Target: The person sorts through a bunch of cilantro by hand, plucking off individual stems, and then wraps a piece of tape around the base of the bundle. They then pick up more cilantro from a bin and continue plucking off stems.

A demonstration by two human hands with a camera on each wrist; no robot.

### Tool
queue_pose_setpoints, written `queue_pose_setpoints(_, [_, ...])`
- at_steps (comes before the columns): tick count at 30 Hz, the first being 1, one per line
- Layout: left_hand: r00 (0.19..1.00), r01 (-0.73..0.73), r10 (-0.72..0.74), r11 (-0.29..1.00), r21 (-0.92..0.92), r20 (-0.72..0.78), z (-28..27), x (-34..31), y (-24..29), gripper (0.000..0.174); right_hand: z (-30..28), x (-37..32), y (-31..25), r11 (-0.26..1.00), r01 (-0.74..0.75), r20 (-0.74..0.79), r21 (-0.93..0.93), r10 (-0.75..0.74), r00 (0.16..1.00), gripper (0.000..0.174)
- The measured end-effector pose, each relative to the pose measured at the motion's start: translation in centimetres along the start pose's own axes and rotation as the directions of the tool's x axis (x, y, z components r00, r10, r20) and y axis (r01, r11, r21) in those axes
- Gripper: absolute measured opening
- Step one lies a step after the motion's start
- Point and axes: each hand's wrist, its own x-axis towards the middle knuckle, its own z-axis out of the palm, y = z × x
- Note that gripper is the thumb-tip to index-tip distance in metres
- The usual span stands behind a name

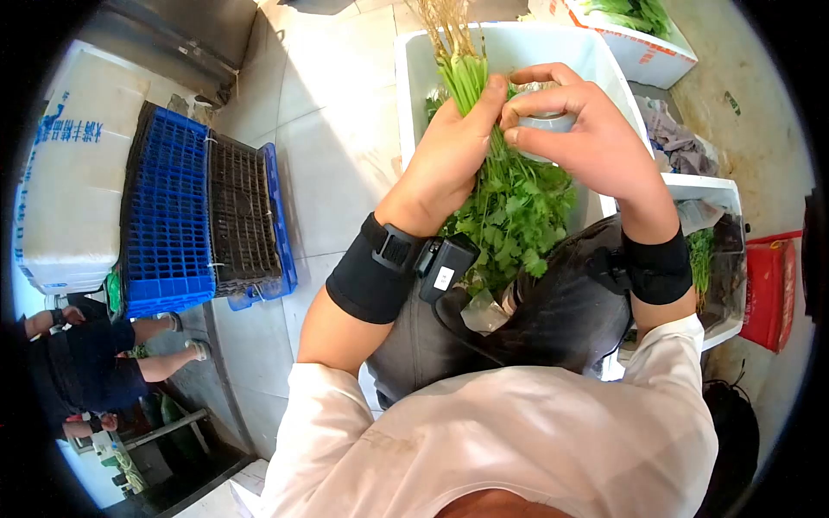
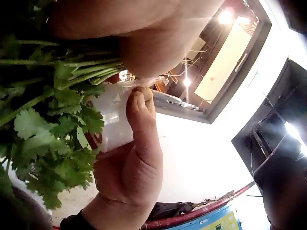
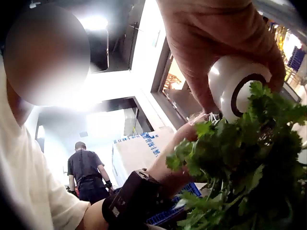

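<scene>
In the head view my left hand (image 1: 449,155) grips a bunch of cilantro (image 1: 518,216) round its pale green stems. The roots point away from me and the leaves hang back toward my lap. My right hand (image 1: 596,138) curls round a white, glossy roll of clear film or tape (image 1: 553,123), close beside the stems. In the right wrist view the roll (image 3: 223,81) shows a brown core, with the cilantro leaves (image 3: 249,158) just below it. From the left wrist view, thumb and fingers of the right hand (image 2: 139,148) pinch a clear strip at the roll's edge, by the stems.
A white foam box (image 1: 509,36) lies beneath my hands. Another foam box (image 1: 635,52) with leafy greens stands at the far right, near a red container (image 1: 768,289). Blue and black crates (image 1: 173,203) stand at left, and a person (image 1: 95,363) is beyond them.
</scene>
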Motion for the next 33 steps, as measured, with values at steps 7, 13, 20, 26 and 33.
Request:
queue_pose_setpoints(7, [1.000,0.009,-0.012,0.987,-0.159,-0.021,0.0,0.6,-0.8,0.041,1.5,0.3,1.1,0.983,0.032,-0.160,-0.182,-0.062,0.985,0.021])
queue_pose_setpoints(13, [0.990,-0.134,0.131,0.989,-0.068,-0.045,0.9,0.6,-1.1,0.035,1.5,0.6,1.0,0.937,0.066,-0.279,-0.343,-0.169,0.945,0.023])
queue_pose_setpoints(20, [0.992,-0.081,0.081,0.997,-0.004,0.092,0.3,-0.6,0.5,0.047,0.2,0.2,0.2,0.945,0.090,-0.340,-0.314,-0.201,0.919,0.032])
queue_pose_setpoints(26, [0.976,-0.133,0.114,0.986,0.097,0.185,-1.0,-0.7,0.6,0.058,-0.6,0.0,0.4,0.955,0.099,-0.340,-0.279,-0.195,0.920,0.044])
queue_pose_setpoints(33, [0.963,-0.178,0.145,0.975,0.133,0.227,-0.7,-0.9,0.2,0.058,-2.3,-0.1,1.4,0.974,0.081,-0.166,-0.210,-0.117,0.979,0.048])
